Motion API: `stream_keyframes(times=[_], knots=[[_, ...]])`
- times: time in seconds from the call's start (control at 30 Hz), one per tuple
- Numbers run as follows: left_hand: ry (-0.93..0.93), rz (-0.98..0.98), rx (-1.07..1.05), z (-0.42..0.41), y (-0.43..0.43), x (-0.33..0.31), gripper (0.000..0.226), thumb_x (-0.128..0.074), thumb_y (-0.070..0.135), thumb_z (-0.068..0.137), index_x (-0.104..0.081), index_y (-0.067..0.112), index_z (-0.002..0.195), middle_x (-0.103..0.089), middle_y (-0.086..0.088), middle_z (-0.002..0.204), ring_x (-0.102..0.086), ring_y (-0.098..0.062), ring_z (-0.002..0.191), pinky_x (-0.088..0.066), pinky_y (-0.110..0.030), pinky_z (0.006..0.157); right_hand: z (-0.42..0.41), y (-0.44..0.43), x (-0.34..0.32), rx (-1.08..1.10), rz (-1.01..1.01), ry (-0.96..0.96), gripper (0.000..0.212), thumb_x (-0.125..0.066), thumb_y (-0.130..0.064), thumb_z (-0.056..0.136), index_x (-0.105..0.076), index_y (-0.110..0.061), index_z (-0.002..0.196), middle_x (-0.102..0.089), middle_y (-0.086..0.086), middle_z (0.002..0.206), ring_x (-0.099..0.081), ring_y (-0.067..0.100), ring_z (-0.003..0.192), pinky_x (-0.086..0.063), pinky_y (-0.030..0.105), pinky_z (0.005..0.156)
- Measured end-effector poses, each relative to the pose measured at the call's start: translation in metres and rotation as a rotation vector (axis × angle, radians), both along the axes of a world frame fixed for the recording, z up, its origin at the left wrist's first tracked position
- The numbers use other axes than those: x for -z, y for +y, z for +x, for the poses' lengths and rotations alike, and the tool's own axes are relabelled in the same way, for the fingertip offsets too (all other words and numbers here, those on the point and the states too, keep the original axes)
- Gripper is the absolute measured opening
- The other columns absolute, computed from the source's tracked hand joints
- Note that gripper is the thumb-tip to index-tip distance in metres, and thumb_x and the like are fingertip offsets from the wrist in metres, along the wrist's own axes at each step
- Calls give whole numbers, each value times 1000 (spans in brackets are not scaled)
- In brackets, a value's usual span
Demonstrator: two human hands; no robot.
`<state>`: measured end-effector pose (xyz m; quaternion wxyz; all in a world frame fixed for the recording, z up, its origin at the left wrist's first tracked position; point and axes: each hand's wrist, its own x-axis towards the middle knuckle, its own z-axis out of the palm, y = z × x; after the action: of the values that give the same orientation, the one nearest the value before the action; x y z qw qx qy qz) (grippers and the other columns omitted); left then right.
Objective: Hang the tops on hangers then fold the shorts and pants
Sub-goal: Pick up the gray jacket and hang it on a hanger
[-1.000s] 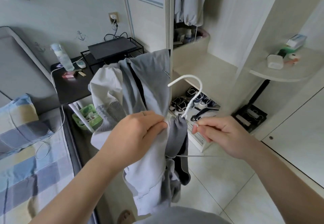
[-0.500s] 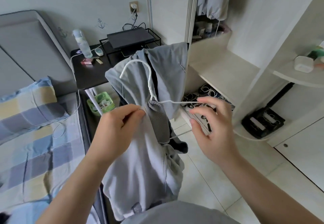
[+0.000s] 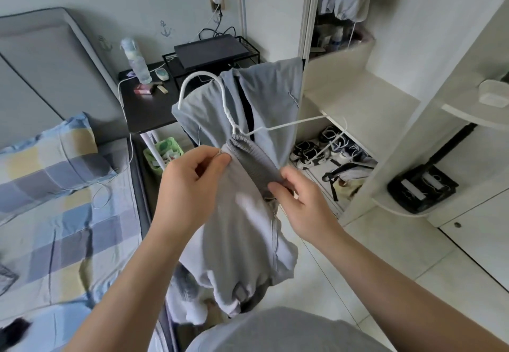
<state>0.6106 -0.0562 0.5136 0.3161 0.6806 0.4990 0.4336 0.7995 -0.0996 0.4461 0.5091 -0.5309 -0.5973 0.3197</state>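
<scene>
Grey top (image 3: 248, 227) hangs in the air before the open wardrobe (image 3: 358, 98), held up by both hands. Left hand (image 3: 190, 186) pinches the pale edge of its neck opening between thumb and forefinger; right hand (image 3: 305, 203) grips the ribbed collar (image 3: 253, 161) just beside it. White hanger (image 3: 289, 125) sits in the neck, hook up behind, one arm sticking out to the right. Bed (image 3: 68, 227) lies at left, a black tabletop (image 3: 146, 115) behind
</scene>
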Motion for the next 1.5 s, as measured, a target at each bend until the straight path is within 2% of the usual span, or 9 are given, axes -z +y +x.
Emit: stream_keyframes(times=[0.17, 0.33, 0.43, 0.6, 0.77, 1.07, 1.17, 1.33, 1.5], knots=[[-12, -28, 3, 5, 3, 7, 25, -65, 21, 95, -67, 27, 71, -45, 13, 53, -38, -4, 50, -30, -14, 47, 7, -2, 18, -192, -276, 26, 15, -60, -22, 97, -64, -8, 99, -69, 8, 85, -67, 23, 80, -54, 41, 76], [-19, -42, 36, 10, 5, 10, 23, -64, 24, 96, -68, 26, 73, -46, 13, 53, -37, -3, 49, -30, -14, 47, 17, -2, 43, -342, -559, -138, 11, -58, -37, 82, -68, -32, 81, -65, -23, 84, -58, -3, 78, -45, 22, 74], [9, -30, 58, 7, 6, 11, 19, -64, 27, 95, -69, 26, 77, -53, -1, 60, -42, -4, 54, -33, -16, 49, 32, 0, 61, -288, -687, -376, 30, -61, -51, 81, -68, -33, 105, -68, -8, 111, -59, 13, 109, -49, 33, 93], [101, -6, 100, -6, 6, 11, 20, -66, 28, 95, -69, 31, 75, -55, -1, 63, -43, -2, 55, -34, -13, 52, 66, 7, 81, -150, -522, -912, 40, -56, -50, 93, -60, -34, 130, -64, -11, 130, -42, 10, 137, 8, 49, 119], [187, -23, 129, -19, 7, 16, 22, -64, 29, 96, -68, 31, 74, -43, 9, 52, -36, -3, 50, -28, -14, 47, 104, 7, 74, -10, -284, -1110, 16, -58, -39, 96, -68, -28, 103, -65, -16, 114, -44, 6, 133, 15, 56, 114], [278, -27, 211, -37, 9, 10, 20, -63, 26, 96, -72, 29, 79, -58, -7, 62, -39, -3, 47, -29, -10, 44, 139, 8, 24, 280, 11, -975, 14, -75, -33, 88, -74, -20, 81, -72, -12, 92, -56, 21, 124, -10, 51, 114], [358, -28, 245, -36, 9, 11, 25, -64, 27, 96, -70, 23, 73, -50, 0, 52, -35, -4, 43, -27, -11, 42, 142, 10, -1, 165, -8, -806, 13, -70, -19, 91, -72, -8, 85, -71, 2, 87, -65, 29, 94, -45, 44, 87], [512, 31, 351, -9, 9, 20, 37, -62, 21, 98, -59, 9, 64, -44, 0, 50, -36, -12, 50, -30, -21, 50, 117, 12, -57, 70, 10, -593, 11, -60, -10, 96, -65, -6, 87, -59, -3, 70, -49, 6, 61, -39, 36, 61], [306, 134, 275, 15, 8, 11, 18, -65, 21, 96, -77, 23, 83, -66, 17, 63, -58, -2, 61, -39, -14, 57, 52, 5, -99, -267, 118, -511, 16, -58, -7, 93, -56, -21, 86, -61, 7, 115, -59, 13, 109, -42, 23, 96]])
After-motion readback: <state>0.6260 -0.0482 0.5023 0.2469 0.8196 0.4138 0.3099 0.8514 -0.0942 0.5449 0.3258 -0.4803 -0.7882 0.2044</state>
